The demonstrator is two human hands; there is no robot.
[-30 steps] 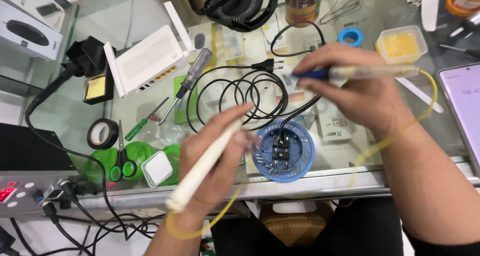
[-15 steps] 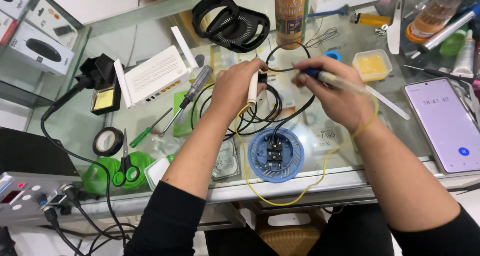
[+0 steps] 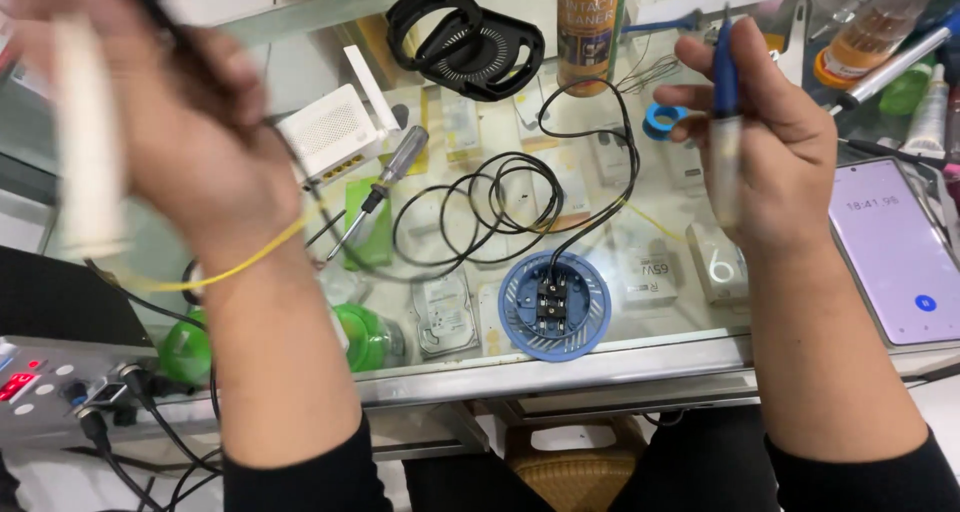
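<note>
My left hand (image 3: 190, 122) is raised at the upper left and blurred by motion. It grips a white rod-shaped tool (image 3: 85, 142) with a yellow cord (image 3: 240, 264) trailing under the wrist. My right hand (image 3: 765, 147) is at the upper right, closed around a pen-like tool with a blue grip (image 3: 725, 112), held upright. Between the hands, on the glass table (image 3: 600, 367), lies a blue round disc (image 3: 590, 312) with a small black part in its middle. A coiled black cable (image 3: 490, 207) runs to that part. Neither hand touches the disc or the cable.
A screwdriver (image 3: 385, 187) and a white box with an antenna (image 3: 330, 132) lie left of the coil. A spray can (image 3: 590, 27), a black ring holder (image 3: 465, 42) and a blue tape ring (image 3: 660, 122) sit at the back. A lit phone (image 3: 900, 252) lies right; a grey unit with a red display (image 3: 40, 392) stands lower left.
Both hands have left the black cable and moved apart. The left swung up and left with the white tool; the right moved right and turned its blue tool upright.
</note>
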